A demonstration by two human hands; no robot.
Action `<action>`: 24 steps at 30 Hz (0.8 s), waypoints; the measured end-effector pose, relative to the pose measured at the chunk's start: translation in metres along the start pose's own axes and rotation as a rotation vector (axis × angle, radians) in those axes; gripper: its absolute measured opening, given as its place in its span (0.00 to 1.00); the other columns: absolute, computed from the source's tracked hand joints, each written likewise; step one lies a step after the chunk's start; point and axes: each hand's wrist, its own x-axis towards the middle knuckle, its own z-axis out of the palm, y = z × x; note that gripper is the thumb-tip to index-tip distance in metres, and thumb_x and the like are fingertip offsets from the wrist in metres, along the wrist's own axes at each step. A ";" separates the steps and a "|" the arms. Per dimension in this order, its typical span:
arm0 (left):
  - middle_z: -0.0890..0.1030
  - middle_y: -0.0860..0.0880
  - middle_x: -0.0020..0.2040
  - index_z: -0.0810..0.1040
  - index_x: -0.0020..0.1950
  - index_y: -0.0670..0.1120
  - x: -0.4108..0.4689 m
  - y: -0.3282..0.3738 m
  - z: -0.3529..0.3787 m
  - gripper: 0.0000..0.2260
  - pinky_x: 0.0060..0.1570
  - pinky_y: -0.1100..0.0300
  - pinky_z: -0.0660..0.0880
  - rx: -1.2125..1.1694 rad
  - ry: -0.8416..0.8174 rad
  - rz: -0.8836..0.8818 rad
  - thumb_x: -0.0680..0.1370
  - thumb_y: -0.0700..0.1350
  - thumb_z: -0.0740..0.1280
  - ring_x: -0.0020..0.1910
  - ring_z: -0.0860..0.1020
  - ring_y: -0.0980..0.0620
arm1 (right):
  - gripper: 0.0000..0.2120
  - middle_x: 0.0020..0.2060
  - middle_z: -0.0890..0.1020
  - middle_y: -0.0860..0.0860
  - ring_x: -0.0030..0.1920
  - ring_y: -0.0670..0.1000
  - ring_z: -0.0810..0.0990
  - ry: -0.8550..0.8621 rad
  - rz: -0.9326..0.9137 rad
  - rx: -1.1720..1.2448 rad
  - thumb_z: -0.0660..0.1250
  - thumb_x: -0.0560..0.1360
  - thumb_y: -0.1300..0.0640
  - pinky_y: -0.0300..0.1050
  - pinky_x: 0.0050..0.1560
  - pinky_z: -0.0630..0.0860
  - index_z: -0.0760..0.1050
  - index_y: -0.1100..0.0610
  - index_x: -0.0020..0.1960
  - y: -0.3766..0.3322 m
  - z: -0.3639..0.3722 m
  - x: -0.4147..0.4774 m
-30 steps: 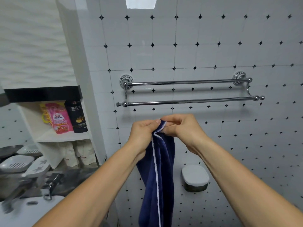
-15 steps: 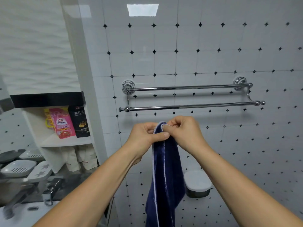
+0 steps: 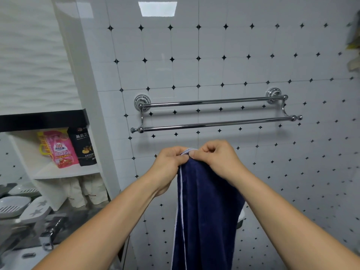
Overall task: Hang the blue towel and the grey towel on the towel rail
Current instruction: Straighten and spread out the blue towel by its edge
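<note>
The blue towel (image 3: 206, 211), dark navy with a white edge stripe, hangs straight down in front of me. My left hand (image 3: 168, 164) and my right hand (image 3: 216, 158) pinch its top edge close together, thumbs almost touching. Both hands are below and in front of the chrome double towel rail (image 3: 214, 124), which is fixed to the tiled wall and has nothing on either bar. The grey towel is out of view.
A white shelf unit (image 3: 64, 172) at the left holds a pink pouch (image 3: 60, 151) and a black pouch (image 3: 82, 147). Soap dishes (image 3: 13, 208) and a tap (image 3: 48, 236) sit at the lower left. A white-lidded container (image 3: 240, 217) peeks from behind the towel.
My hands have stayed together on the towel's top edge. The towel has spread wider below them, and my view has tilted down a little, so the rail sits lower in frame.
</note>
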 end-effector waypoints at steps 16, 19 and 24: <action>0.84 0.49 0.38 0.79 0.50 0.42 0.022 0.029 -0.048 0.10 0.41 0.63 0.79 -0.186 0.200 0.198 0.81 0.33 0.59 0.38 0.81 0.54 | 0.12 0.60 0.77 0.43 0.62 0.51 0.68 -0.521 0.214 -0.736 0.71 0.68 0.41 0.49 0.61 0.64 0.77 0.49 0.38 0.121 -0.040 -0.042; 0.84 0.48 0.41 0.80 0.50 0.43 0.020 0.026 -0.058 0.11 0.42 0.63 0.79 -0.098 0.208 0.209 0.81 0.34 0.59 0.40 0.81 0.53 | 0.13 0.45 0.82 0.49 0.49 0.50 0.74 -0.534 0.117 -0.778 0.69 0.68 0.45 0.44 0.46 0.65 0.72 0.53 0.33 0.117 -0.047 -0.042; 0.84 0.51 0.40 0.81 0.46 0.48 0.021 0.022 -0.082 0.12 0.37 0.66 0.77 -0.008 0.407 0.200 0.80 0.35 0.61 0.37 0.80 0.56 | 0.09 0.25 0.71 0.43 0.28 0.44 0.65 -0.409 0.086 -0.409 0.68 0.62 0.58 0.40 0.31 0.63 0.69 0.52 0.29 0.106 -0.054 -0.046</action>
